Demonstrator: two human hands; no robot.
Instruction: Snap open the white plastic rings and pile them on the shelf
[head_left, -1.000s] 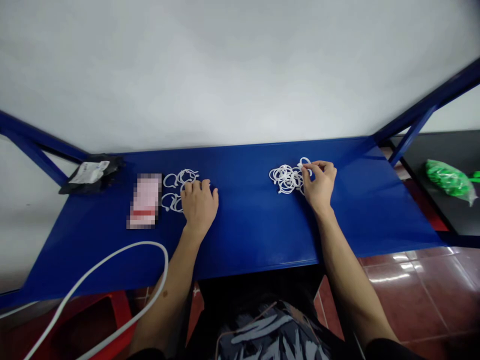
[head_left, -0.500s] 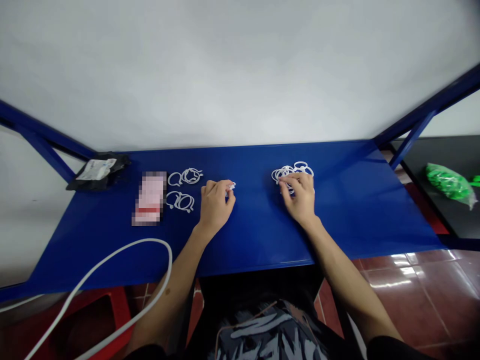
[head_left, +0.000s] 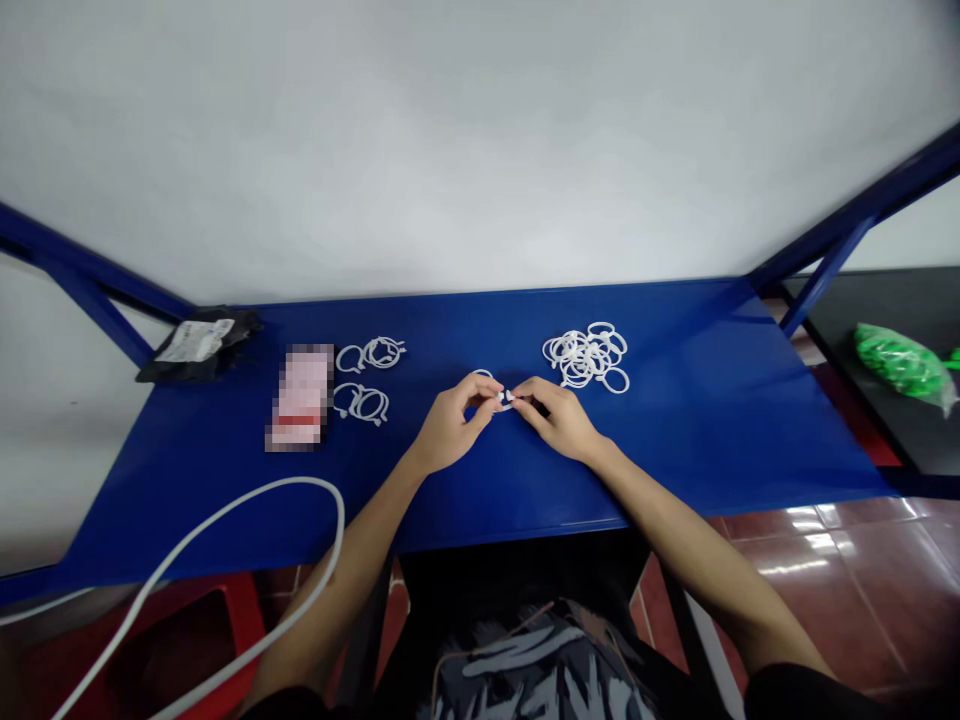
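Note:
My left hand (head_left: pixel 461 420) and my right hand (head_left: pixel 559 420) meet over the middle of the blue table. Both pinch white plastic ring pieces (head_left: pixel 504 406) between thumb and fingers. Two small white ends face each other with a narrow gap, and a thin curved part shows behind my left fingers; whether it is one ring or two I cannot tell. To the right lies a pile of white plastic rings (head_left: pixel 583 352), overlapping one another. On the left are two small groups of rings, a far one (head_left: pixel 382 352) and a near one (head_left: pixel 369 403), some with parted ends.
A pixelated pink item (head_left: pixel 306 385) lies left of the rings, and a black plastic package (head_left: pixel 199 342) sits in the far left corner. A white cable loop (head_left: pixel 285 482) crosses the front left. Blue frame bars (head_left: pixel 832 265) flank the table (head_left: pixel 697 420); green bagged items (head_left: pixel 900 360) lie beyond.
My right hand has left the ring pile and come left to the middle. My left hand has shifted slightly right and nearer, so the fingertips of both now almost meet.

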